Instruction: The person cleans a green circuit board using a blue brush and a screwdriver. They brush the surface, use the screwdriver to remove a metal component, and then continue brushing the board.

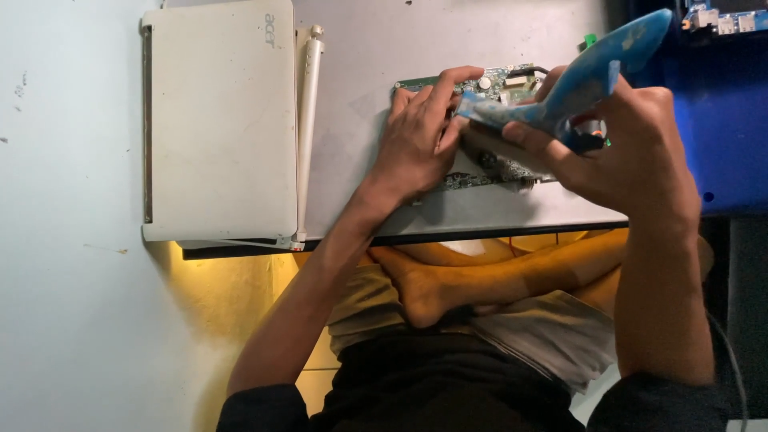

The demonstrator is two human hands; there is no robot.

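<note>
Holding the blue tool (572, 84) in my right hand (632, 152), I have my fingers closed tight around its handle, and its pale worn tip points down toward the green circuit board (496, 80). My left hand (420, 140) lies flat on the board with the fingers spread and pressing it against the grey table (368, 56); it grips nothing. The board lies near the front edge of the table, mostly hidden under my two hands, which nearly touch each other above it.

I think the biggest risk is my left fingertips: they are just beside the tool's tip, so a small slip could bring the tip onto them. I cannot tell if the tip already touches the board. If I push too hard, I may scratch the board or break a small part. If my left hand lifts, the board could slide toward the table edge and fall on my crossed legs (480, 280). The closed white laptop (220, 120), with a white stick-shaped thing (308, 128) beside it, is well apart at the left, so I judge it safe.
</note>
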